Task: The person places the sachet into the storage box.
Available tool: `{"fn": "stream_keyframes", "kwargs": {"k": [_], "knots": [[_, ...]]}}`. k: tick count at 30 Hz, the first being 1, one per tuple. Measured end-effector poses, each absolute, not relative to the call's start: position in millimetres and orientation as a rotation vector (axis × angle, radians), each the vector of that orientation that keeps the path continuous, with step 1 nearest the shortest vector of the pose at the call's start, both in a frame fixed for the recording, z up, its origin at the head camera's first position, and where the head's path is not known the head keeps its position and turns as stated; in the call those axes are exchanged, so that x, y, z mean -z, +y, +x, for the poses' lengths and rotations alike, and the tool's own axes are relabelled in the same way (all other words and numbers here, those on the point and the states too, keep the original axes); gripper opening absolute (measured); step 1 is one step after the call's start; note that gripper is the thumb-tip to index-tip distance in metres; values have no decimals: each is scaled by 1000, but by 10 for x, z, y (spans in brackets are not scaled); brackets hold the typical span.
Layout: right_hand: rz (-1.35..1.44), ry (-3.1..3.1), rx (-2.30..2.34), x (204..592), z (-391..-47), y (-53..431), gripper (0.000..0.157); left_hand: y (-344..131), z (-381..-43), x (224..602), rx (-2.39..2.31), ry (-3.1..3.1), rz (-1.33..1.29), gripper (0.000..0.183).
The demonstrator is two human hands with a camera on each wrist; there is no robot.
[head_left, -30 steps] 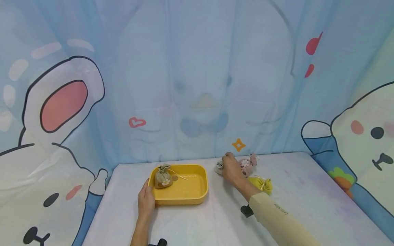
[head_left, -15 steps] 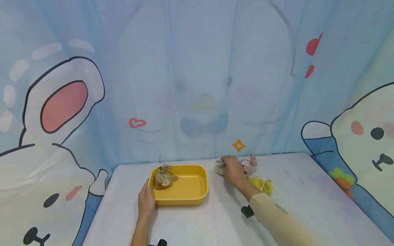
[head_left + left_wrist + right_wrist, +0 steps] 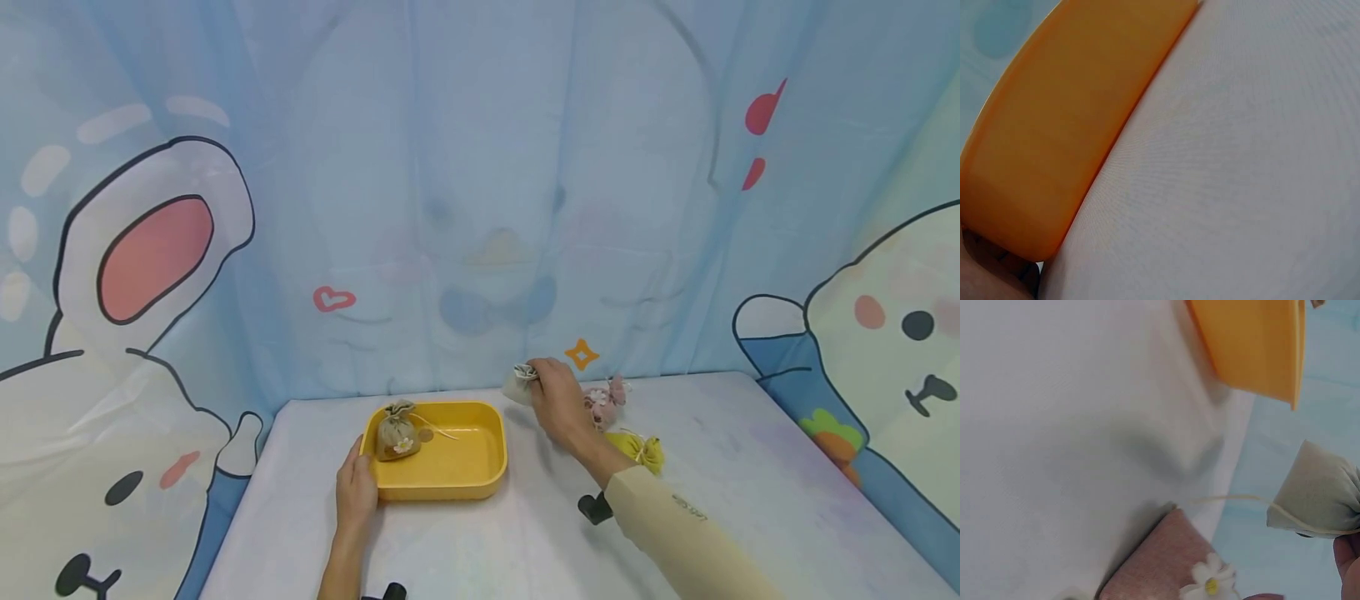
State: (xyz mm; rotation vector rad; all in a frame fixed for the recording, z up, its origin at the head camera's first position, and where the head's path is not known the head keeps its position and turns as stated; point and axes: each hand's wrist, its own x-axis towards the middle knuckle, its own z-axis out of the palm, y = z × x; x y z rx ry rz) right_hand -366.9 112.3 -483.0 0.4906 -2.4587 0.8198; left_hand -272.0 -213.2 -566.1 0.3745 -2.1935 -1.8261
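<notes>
My right hand (image 3: 558,404) pinches a pale grey drawstring pouch (image 3: 519,387) by its gathered neck, off the table. In the right wrist view the pouch (image 3: 1319,487) hangs from the fingertips with a thin cord trailing. My left hand (image 3: 356,492) holds the left front corner of a yellow tray (image 3: 442,492). Inside that tray, at its left, sits a greenish-grey pouch (image 3: 395,435) with a small white flower. Behind my right hand lies a pink pouch (image 3: 599,407) with a white flower. A yellow-green pouch (image 3: 637,451) lies by the right wrist.
A white cloth covers the table (image 3: 450,550). A light blue curtain (image 3: 480,167) with cartoon animals stands along its back and sides. Black wrist devices show below each hand, one (image 3: 596,508) under the right sleeve.
My right hand has lifted the pale grey pouch off the table and moved it slightly up and left. The left hand and the tray stay put.
</notes>
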Motion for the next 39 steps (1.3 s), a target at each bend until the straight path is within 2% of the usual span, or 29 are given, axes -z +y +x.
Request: {"fn": "stream_keyframes", "kwargs": {"k": [22,39], "knots": [[623,-2349,-899,4591,-3491,760,20,-2131,-2725,5661,1830,-2176,366,55],[730,-2445,-902,4748,-3395,346,23,-2127,-2712,5660,1816,-2182,363,55]]}}
